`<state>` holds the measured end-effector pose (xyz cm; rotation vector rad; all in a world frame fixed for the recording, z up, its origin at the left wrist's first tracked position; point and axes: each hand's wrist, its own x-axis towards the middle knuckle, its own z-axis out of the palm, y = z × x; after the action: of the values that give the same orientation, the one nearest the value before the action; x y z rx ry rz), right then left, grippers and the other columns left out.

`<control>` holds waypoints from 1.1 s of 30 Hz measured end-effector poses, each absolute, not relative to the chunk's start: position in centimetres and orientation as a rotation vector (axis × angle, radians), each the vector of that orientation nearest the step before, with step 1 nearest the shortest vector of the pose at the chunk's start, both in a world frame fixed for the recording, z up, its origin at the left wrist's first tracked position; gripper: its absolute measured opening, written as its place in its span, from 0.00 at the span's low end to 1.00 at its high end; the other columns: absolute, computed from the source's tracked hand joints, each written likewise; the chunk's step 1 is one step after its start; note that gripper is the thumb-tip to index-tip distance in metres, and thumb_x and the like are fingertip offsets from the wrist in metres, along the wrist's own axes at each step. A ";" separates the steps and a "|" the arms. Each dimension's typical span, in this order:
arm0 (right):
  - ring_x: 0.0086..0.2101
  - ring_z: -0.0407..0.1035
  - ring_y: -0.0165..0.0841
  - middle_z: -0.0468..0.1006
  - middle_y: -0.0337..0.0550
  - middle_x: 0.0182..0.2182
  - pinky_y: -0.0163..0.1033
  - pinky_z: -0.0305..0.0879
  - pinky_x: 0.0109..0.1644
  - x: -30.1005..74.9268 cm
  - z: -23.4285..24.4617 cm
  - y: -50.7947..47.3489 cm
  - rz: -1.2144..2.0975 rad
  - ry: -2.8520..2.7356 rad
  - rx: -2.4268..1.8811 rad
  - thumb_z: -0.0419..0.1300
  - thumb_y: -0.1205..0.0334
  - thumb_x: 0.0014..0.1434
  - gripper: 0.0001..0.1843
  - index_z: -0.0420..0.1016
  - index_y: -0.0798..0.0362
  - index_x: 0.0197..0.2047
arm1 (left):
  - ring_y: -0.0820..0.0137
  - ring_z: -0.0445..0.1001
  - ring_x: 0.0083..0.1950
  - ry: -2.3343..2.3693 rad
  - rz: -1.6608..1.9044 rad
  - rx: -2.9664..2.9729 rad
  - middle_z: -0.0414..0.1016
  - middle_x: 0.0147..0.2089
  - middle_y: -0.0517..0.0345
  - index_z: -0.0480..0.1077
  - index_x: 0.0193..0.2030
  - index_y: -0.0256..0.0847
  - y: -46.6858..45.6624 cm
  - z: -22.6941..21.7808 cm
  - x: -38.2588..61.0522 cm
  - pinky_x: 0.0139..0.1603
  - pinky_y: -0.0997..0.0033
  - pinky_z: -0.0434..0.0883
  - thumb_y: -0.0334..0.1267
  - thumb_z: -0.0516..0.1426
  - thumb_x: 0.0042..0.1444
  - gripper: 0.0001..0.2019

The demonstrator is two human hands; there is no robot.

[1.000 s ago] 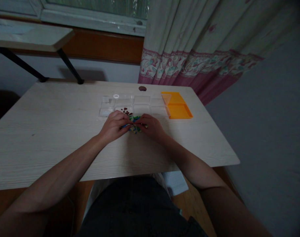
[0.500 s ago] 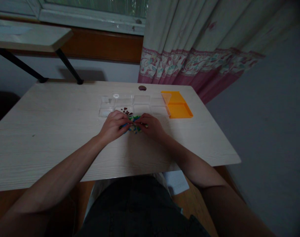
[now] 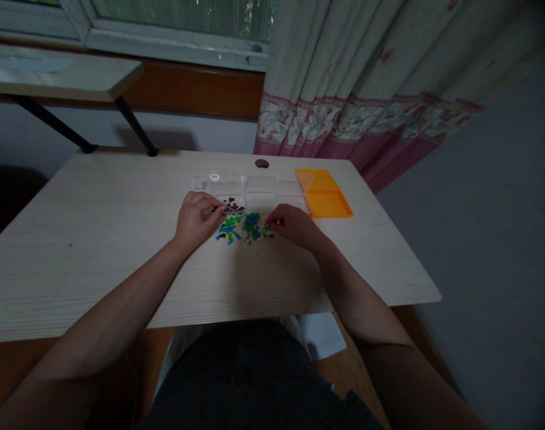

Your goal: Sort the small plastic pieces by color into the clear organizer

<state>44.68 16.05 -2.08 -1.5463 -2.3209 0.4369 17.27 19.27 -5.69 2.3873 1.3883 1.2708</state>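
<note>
A loose pile of small green, blue and pale yellow plastic pieces lies on the table in front of me. At its left, my left hand is closed in a pinch by the front edge of a clear compartment box. Dark brown pieces lie in one front compartment, next to my left fingertips. My right hand rests at the pile's right edge, thumb and forefinger pinched together. Whatever either hand holds is too small to make out.
An open orange case stands at the box's right end, partly behind its clear corner. A dark round spot is near the table's back edge. At the back left a raised shelf stands on black legs; a curtain hangs behind.
My hands have moved apart from over the pile, the left toward the brown pieces, the right to the pile's right edge. More of the pile now shows. The camera view has shifted slightly.
</note>
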 end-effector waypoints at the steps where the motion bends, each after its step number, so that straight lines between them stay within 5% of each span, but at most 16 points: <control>1: 0.33 0.69 0.30 0.78 0.42 0.34 0.34 0.61 0.39 45.0 -1.9 16.1 0.455 -2.367 -1.583 0.62 0.64 0.57 0.06 0.82 0.52 0.36 | 0.63 0.72 0.45 1.406 1.285 2.361 0.78 0.38 0.55 0.77 0.36 0.42 19.4 -5.8 17.2 0.52 0.57 0.66 0.42 0.59 0.60 0.08; 11: 0.37 0.73 0.34 0.82 0.43 0.37 0.34 0.63 0.40 46.0 -1.0 15.9 0.649 -2.518 -1.669 0.64 0.60 0.56 0.09 0.84 0.50 0.40 | 0.64 0.73 0.43 1.384 1.379 2.295 0.78 0.37 0.55 0.77 0.35 0.41 20.0 -6.4 17.2 0.51 0.59 0.66 0.43 0.59 0.60 0.09; 33: 0.39 0.71 0.35 0.79 0.45 0.38 0.36 0.61 0.41 45.5 -1.4 15.8 0.442 -2.609 -1.594 0.61 0.63 0.59 0.08 0.83 0.52 0.38 | 0.62 0.71 0.45 1.450 1.311 2.353 0.77 0.39 0.55 0.79 0.37 0.42 20.1 -6.5 16.8 0.52 0.57 0.65 0.42 0.59 0.60 0.09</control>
<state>45.54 15.75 -1.37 -1.5942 -2.6090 0.4425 16.76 20.11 -6.50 2.3527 1.4498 1.3114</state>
